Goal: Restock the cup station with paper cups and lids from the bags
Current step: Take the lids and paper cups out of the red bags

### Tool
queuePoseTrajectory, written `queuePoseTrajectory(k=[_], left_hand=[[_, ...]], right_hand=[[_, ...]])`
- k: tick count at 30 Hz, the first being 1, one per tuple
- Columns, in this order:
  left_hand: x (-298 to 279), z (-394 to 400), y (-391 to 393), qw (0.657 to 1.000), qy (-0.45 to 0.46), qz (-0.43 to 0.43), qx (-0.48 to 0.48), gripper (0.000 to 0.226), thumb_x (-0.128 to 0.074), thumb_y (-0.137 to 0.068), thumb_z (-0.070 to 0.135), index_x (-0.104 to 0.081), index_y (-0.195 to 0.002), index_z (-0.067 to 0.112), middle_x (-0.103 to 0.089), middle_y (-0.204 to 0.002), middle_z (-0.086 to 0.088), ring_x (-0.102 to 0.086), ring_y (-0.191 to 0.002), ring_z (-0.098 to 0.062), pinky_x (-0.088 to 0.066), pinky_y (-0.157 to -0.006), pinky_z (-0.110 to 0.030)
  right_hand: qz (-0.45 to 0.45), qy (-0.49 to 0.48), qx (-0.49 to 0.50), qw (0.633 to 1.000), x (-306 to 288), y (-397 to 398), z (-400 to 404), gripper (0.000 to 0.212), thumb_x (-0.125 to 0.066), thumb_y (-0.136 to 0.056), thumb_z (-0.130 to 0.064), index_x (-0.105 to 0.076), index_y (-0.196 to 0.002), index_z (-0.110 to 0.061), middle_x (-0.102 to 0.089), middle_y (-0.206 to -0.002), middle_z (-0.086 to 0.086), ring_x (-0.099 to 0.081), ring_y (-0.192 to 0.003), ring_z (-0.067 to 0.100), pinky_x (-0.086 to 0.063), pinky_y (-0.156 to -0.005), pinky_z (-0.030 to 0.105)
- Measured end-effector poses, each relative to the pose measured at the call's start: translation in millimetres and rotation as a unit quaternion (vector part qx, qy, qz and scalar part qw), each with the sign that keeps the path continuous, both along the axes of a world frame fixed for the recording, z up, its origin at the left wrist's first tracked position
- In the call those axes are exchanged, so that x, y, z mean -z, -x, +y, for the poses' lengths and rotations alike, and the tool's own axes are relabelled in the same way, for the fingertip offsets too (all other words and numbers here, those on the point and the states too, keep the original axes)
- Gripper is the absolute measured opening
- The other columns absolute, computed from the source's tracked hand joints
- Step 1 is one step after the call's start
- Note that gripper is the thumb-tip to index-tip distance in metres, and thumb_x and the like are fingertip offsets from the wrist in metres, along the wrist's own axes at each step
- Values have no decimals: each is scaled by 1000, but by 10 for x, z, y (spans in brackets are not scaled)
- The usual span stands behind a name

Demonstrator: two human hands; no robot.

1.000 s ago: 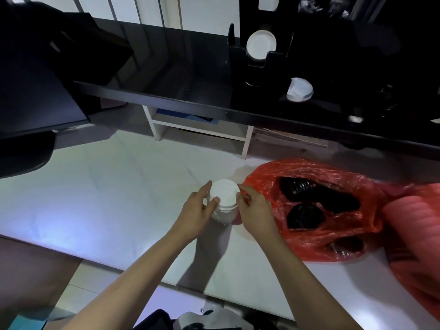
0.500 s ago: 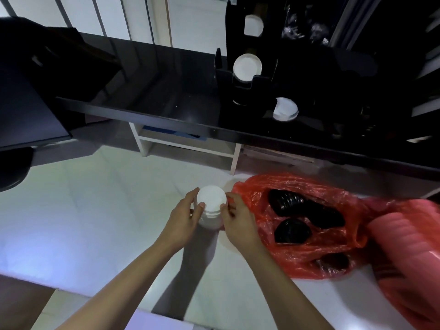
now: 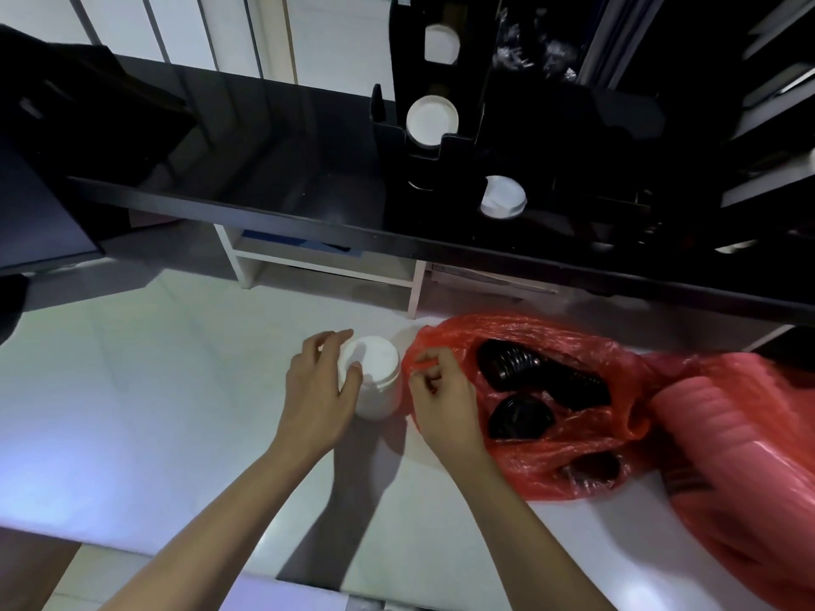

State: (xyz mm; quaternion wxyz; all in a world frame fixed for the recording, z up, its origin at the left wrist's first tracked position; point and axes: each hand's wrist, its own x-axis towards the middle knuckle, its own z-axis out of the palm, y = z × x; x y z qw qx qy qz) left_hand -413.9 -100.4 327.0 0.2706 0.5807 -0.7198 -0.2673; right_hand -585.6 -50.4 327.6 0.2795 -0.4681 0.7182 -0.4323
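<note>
**Two hands at the cup stack, lids bagged at right**

Two hands work at center frame on a white counter [image 3: 132, 390]. L hand [image 3: 317, 390] curls round a stack of white paper cups [image 3: 375, 381], thumb and fingers on the top rim; stack stands bottom-up on the counter. R hand [image 3: 445, 390] sits just beside the stack, apart from it, fingers curled w/ thumb and forefinger drawn together near the edge of a red bag [image 3: 551, 460]; can't tell if it pinches the plastic or nothing.

Red bag lies open at center right w/ black lids [image 3: 547, 377] inside, in stacked rows. A 2nd red bag [image 3: 741, 434] fills the lower right, holding what looks like sleeved cups, dim through the plastic.

Upper frame: dark shelf [image 3: 308, 222] w/ a black cup station [image 3: 445, 147] at upper center. White cup ends show in its round openings: one at top [image 3: 441, 44], one mid [image 3: 432, 121], one lower right [image 3: 502, 198].
</note>
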Motion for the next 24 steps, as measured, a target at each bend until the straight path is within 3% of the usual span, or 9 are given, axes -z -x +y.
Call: queuePoseTrajectory(k=[3, 8, 12, 14, 17, 21, 24], left_hand=[[-154, 89, 138, 997, 69, -8, 24, 47, -40, -93, 38, -53, -137, 24, -47, -142, -4, -47, -121, -28, -40, -105, -45], [-340, 296, 478, 985, 120, 25, 124, 43, -44, -93, 30, -51, -136, 27, -49, -135, 6, -44, -117, -16, -38, -102, -33], [-228, 416, 771, 975, 82, 19, 208, 42, -52, -96, 21, -50, -137, 30, -48, -135, 8, -46, -115, -16, -42, -102, -36], [-122, 495, 917, 964, 72, -3, 256, 41, -53, -97, 21, -52, -137, 30, -48, -136, 8, -48, -118, -16, -41, -103, -37], [45, 695, 1129, 952, 20, -47, 301, 41, -48, -98, 31, -53, -139, 31, -44, -140, 8, -47, -120, -18, -40, -106, -35], [237, 952, 1323, 912, -3, -196, 360, 37, -42, -98, 37, -56, -129, 23, -52, -128, 3, -44, -115, -23, -33, -99, -32], [358, 1015, 1383, 890, -44, -246, 382, 32, -44, -98, 36, -57, -123, 21, -55, -122, 2, -45, -113, -24, -33, -98, -32]], right_hand=[[8, 5, 20, 1000, -36, 123, 77, 19, -60, -94, -12, -61, -98, -30, -65, -75, -25, -62, -67, 2, -50, -64, 23], [19, -7, 72, 997, -53, 437, 283, 16, -58, -96, -14, -61, -102, -28, -65, -77, -11, -63, -67, 4, -50, -64, 22], [75, -31, 107, 991, -12, 745, 501, 20, -61, -94, -14, -60, -104, -31, -64, -89, -10, -64, -82, 14, -56, -78, 44], [104, -38, 119, 987, 4, 881, 617, 23, -62, -91, -12, -60, -103, -31, -63, -85, -12, -63, -83, 15, -55, -81, 49], [127, -66, 140, 980, 29, 1046, 767, 18, -64, -89, -12, -61, -102, -25, -66, -84, -12, -65, -80, 15, -56, -79, 46], [144, -120, 144, 972, 80, 1191, 896, 18, -65, -89, -15, -59, -106, -20, -69, -93, 0, -68, -88, 28, -54, -80, 45], [139, -163, 145, 966, 116, 1289, 944, 22, -61, -93, -19, -58, -115, -17, -71, -105, 9, -68, -95, 34, -54, -79, 43]])
